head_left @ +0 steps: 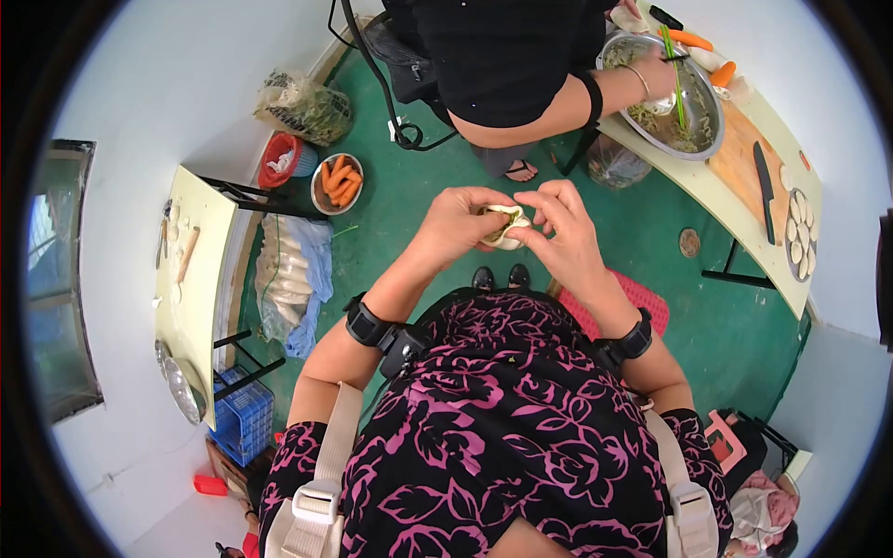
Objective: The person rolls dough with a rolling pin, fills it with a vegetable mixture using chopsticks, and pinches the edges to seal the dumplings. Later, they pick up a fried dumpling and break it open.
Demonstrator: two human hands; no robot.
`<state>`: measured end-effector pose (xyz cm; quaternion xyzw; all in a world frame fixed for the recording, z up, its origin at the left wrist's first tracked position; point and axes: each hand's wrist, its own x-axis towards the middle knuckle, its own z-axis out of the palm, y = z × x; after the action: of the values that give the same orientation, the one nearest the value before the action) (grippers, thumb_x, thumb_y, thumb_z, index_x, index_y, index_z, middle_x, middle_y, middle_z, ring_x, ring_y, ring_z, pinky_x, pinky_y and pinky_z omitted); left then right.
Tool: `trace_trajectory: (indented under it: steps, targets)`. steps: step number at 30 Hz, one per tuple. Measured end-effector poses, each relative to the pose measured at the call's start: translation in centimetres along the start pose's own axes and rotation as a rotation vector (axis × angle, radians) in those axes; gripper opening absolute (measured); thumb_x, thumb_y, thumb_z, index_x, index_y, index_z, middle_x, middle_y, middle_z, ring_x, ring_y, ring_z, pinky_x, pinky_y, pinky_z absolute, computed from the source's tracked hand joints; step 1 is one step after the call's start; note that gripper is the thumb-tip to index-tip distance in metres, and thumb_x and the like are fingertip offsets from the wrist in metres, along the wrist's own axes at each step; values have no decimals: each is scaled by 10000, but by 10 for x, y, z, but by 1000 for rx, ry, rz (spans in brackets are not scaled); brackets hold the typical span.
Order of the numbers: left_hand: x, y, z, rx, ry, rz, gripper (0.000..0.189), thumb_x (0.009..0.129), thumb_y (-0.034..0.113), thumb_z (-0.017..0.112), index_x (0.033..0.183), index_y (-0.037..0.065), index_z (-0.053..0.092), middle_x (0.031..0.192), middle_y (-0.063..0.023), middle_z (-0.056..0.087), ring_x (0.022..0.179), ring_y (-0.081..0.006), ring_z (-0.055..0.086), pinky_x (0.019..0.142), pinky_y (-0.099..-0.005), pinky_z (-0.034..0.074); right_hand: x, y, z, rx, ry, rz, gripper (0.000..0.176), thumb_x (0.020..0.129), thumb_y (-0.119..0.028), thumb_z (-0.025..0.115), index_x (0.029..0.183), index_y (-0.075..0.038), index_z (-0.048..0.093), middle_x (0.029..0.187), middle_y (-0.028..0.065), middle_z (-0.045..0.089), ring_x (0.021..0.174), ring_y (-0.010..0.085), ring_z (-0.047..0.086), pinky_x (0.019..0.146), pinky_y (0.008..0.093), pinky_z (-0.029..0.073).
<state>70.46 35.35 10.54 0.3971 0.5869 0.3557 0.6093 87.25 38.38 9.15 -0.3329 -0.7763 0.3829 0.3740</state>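
Held in the air before my body is a filled dough bun (507, 240), its pale dough partly gathered around a greenish filling that shows at the top. My left hand (451, 225) grips it from the left, the thumb at its opening. From the right, my right hand (563, 234) pinches the dough rim between thumb and fingers. Across from me, a co-worker's hand (656, 78) is over a metal bowl (716, 139) of chopped filling, with long green chopsticks (677, 79) standing in it.
On the right table (670, 172), a knife (765, 191) lies on a cutting board (735, 153) near a tray of dough pieces (802, 232). The left table (209, 209) bears a rolling pin (188, 254). A carrot bowl (316, 191) and bags (293, 279) sit on the floor.
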Motion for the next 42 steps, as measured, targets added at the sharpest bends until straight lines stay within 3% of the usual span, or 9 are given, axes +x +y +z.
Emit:
trace_trajectory:
  steps: [7, 10, 16, 22, 28, 33, 36, 39, 42]
  targets:
    - [2, 1, 4, 156, -6, 31, 221, 765, 132, 590, 949, 10, 607, 783, -48, 610, 688, -98, 588, 521, -200, 483, -2, 10, 0, -42, -51, 5, 303, 683, -136, 654, 957, -17, 596, 836, 106, 555, 717, 238, 549, 645, 316, 461]
    - [5, -1, 1, 197, -32, 23, 291, 770, 130, 585, 1024, -11, 559, 855, -67, 606, 720, -114, 592, 541, -210, 492, -2, 9, 0, -51, -51, 14, 257, 681, -146, 655, 890, -4, 609, 810, 105, 563, 714, 249, 551, 635, 325, 455]
    - [0, 4, -9, -189, -70, -119, 422, 805, 160, 543, 1164, -27, 420, 1000, -115, 573, 841, -184, 598, 609, -266, 527, -7, 12, 1, -117, 36, -31, 180, 673, -147, 666, 761, -3, 606, 698, 86, 560, 659, 245, 549, 588, 331, 442]
    - [0, -10, -15, -657, -162, -208, 319, 810, 202, 571, 1052, 0, 526, 928, -102, 595, 820, -196, 605, 647, -287, 524, -7, 12, -2, -201, 126, -146, 159, 670, -137, 673, 684, -11, 578, 652, 71, 547, 609, 226, 537, 552, 325, 434]
    - [0, -11, 3, -403, 27, -202, 277, 791, 197, 605, 1020, 44, 579, 907, -40, 604, 788, -123, 585, 619, -238, 492, -6, 9, -1, -147, 45, -155, 140, 670, -129, 674, 685, -34, 572, 641, 61, 508, 591, 218, 513, 537, 321, 424]
    - [5, -10, 5, -164, 61, -16, 245, 777, 167, 605, 987, 42, 602, 838, -46, 613, 688, -103, 580, 534, -221, 475, 3, 8, -5, -189, -5, -211, 160, 669, -128, 678, 729, -29, 568, 647, 62, 492, 581, 197, 505, 531, 308, 422]
    - [7, -7, 2, 10, 60, 20, 230, 767, 147, 600, 967, 35, 613, 829, -56, 614, 651, -95, 574, 510, -218, 470, 0, -3, -4, 14, 5, 149, 199, 672, -140, 679, 801, -23, 582, 647, 58, 488, 582, 177, 504, 539, 292, 423]
    - [4, -3, 0, 131, 28, 60, 220, 756, 130, 598, 949, 27, 621, 804, -53, 611, 640, -85, 566, 512, -215, 468, -1, 2, -2, 88, -28, 241, 258, 684, -157, 677, 883, -15, 595, 674, 62, 500, 582, 166, 509, 550, 280, 430]
    - [7, -4, 1, 321, 34, 223, 216, 753, 117, 593, 944, 21, 623, 783, -49, 605, 638, -81, 559, 518, -209, 464, 0, 10, -6, -58, -96, 127, 315, 686, -174, 678, 944, -15, 596, 717, 69, 523, 575, 181, 517, 551, 290, 437]
